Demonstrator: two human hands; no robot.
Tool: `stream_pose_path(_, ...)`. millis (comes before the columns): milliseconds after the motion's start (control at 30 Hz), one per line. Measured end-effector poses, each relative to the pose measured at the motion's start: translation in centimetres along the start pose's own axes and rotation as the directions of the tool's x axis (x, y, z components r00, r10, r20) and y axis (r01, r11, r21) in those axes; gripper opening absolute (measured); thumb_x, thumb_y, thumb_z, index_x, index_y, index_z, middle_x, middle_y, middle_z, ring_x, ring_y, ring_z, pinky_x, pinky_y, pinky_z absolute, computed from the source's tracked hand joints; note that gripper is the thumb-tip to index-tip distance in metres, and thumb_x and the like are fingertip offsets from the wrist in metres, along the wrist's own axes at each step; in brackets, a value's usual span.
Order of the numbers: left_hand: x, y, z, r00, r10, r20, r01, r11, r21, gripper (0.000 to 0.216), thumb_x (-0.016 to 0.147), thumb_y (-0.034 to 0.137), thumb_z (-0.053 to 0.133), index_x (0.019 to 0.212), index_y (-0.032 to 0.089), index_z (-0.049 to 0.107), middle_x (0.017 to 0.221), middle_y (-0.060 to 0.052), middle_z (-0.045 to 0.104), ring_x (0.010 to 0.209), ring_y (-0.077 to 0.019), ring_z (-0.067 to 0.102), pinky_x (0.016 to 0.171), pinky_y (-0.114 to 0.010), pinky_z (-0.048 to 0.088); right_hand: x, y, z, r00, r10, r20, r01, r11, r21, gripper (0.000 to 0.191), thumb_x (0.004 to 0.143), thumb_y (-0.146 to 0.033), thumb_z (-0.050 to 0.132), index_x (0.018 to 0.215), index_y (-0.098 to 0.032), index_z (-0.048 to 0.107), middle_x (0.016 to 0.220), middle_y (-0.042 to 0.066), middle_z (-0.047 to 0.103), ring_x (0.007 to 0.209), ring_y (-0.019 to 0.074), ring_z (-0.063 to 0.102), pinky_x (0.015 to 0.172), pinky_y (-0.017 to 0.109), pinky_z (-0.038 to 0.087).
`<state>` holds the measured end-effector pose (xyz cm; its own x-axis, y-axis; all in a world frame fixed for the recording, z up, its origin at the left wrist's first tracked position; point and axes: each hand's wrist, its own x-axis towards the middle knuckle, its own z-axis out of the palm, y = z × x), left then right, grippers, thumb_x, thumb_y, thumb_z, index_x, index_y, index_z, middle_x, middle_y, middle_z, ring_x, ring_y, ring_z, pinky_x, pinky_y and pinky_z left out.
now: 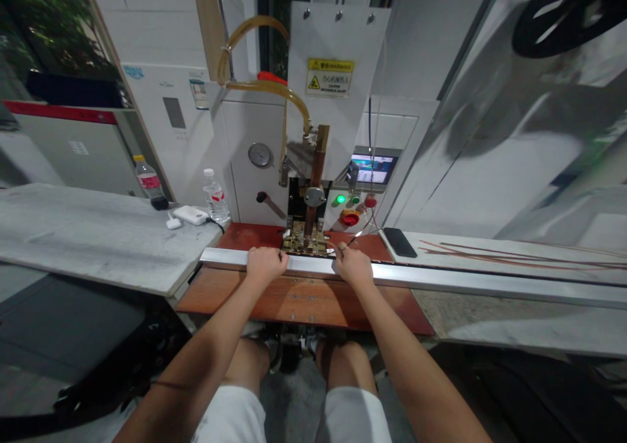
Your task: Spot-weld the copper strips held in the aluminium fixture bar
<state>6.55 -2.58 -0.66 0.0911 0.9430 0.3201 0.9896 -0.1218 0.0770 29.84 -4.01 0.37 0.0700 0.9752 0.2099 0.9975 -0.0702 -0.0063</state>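
A long silver metal bar [313, 266] lies crosswise on the brown work plate [220, 289], in front of a machine. My left hand [266, 264] rests over the bar left of the machine's brass clamp fixture [306, 239]. Its fingers are curled closed around something small and dark that I cannot make out. Over the bar to the right of the fixture, my right hand [355, 264] is also closed, thumb and fingertips pinched at the bar's back edge. What it pinches is too thin to name. A copper-coloured electrode rod [313, 217] stands upright above the fixture.
A black phone [400, 242] and thin copper-coloured strips [490, 253] lie on the right bench. A water bottle [215, 196], a cola bottle [150, 183] and a white power bank [191, 215] are on the left bench [98, 234]. A lit screen [373, 168] sits above a red knob [349, 218].
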Motion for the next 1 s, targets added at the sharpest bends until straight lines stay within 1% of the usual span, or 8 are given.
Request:
stream_pose_path(200, 0.24, -0.03, -0.07, 1.000, -0.005, 0.029, 0.005, 1.000, 0.015, 0.055, 0.085, 0.041, 0.026, 0.082, 0.013, 0.074, 0.080, -0.016, 0.069, 0.079, -0.0254, 0.063, 0.076, -0.038, 0.038, 0.21, 0.08, 0.02, 1.000, 0.000, 0.007, 0.000, 1.000, 0.017, 0.040, 0.094, -0.038, 0.024, 0.109, -0.021, 0.057, 0.088, 0.011, 0.068, 0.084, 0.0232, 0.064, 0.073, 0.031, 0.042)
stream_pose_path(267, 0.30, -0.06, 0.03, 1.000, -0.004, 0.027, 0.003, 1.000, 0.022, 0.055, 0.085, 0.041, 0.026, 0.082, 0.013, 0.074, 0.080, -0.016, 0.070, 0.079, -0.0254, 0.063, 0.075, -0.038, 0.038, 0.27, 0.08, -0.02, 1.000, 0.007, 0.022, -0.007, 1.000, 0.020, 0.040, 0.094, -0.039, 0.025, 0.110, -0.021, 0.057, 0.088, 0.011, 0.068, 0.084, 0.0229, 0.064, 0.073, 0.030, 0.042)
stream_pose_path(400, 0.35, -0.14, 0.26, 1.000, 0.009, 0.008, -0.009, 0.999, 0.033, 0.054, 0.086, 0.041, 0.027, 0.082, 0.014, 0.074, 0.079, -0.015, 0.070, 0.078, -0.0261, 0.064, 0.075, -0.039, 0.039, 0.30, 0.10, -0.02, 1.000, 0.008, 0.006, -0.008, 1.000, 0.024, 0.040, 0.094, -0.040, 0.024, 0.108, -0.021, 0.057, 0.087, 0.011, 0.068, 0.084, 0.0238, 0.065, 0.073, 0.031, 0.043)
stream_pose_path(533, 0.37, -0.16, 0.26, 1.000, 0.007, 0.026, -0.008, 1.000, 0.029, 0.055, 0.086, 0.042, 0.027, 0.083, 0.014, 0.074, 0.079, -0.016, 0.069, 0.078, -0.0254, 0.064, 0.076, -0.038, 0.039, 0.28, 0.11, -0.03, 1.000, 0.001, 0.005, -0.001, 1.000, 0.024, 0.041, 0.094, -0.040, 0.023, 0.109, -0.021, 0.057, 0.086, 0.011, 0.068, 0.083, 0.0240, 0.065, 0.073, 0.031, 0.043)
stream_pose_path(667, 0.36, -0.09, 0.12, 0.999, -0.005, 0.035, 0.004, 1.000, 0.030, 0.054, 0.086, 0.041, 0.027, 0.084, 0.014, 0.074, 0.079, -0.016, 0.069, 0.079, -0.0256, 0.064, 0.076, -0.038, 0.039, 0.27, 0.05, -0.18, 1.000, 0.009, 0.027, -0.010, 1.000, 0.026, 0.044, 0.095, -0.041, 0.022, 0.112, -0.020, 0.056, 0.090, 0.012, 0.068, 0.086, 0.0234, 0.064, 0.075, 0.031, 0.043)
stream_pose_path(1000, 0.37, 0.04, -0.15, 0.998, -0.018, 0.062, 0.017, 1.000, 0.027, 0.052, 0.085, 0.042, 0.029, 0.084, 0.015, 0.074, 0.082, -0.015, 0.070, 0.081, -0.0250, 0.064, 0.078, -0.037, 0.040, 0.40, -0.03, -0.48, 0.996, 0.021, 0.082, -0.024, 0.999, 0.036, 0.045, 0.095, -0.041, 0.021, 0.113, -0.020, 0.057, 0.092, 0.012, 0.068, 0.090, 0.0230, 0.064, 0.079, 0.032, 0.042)
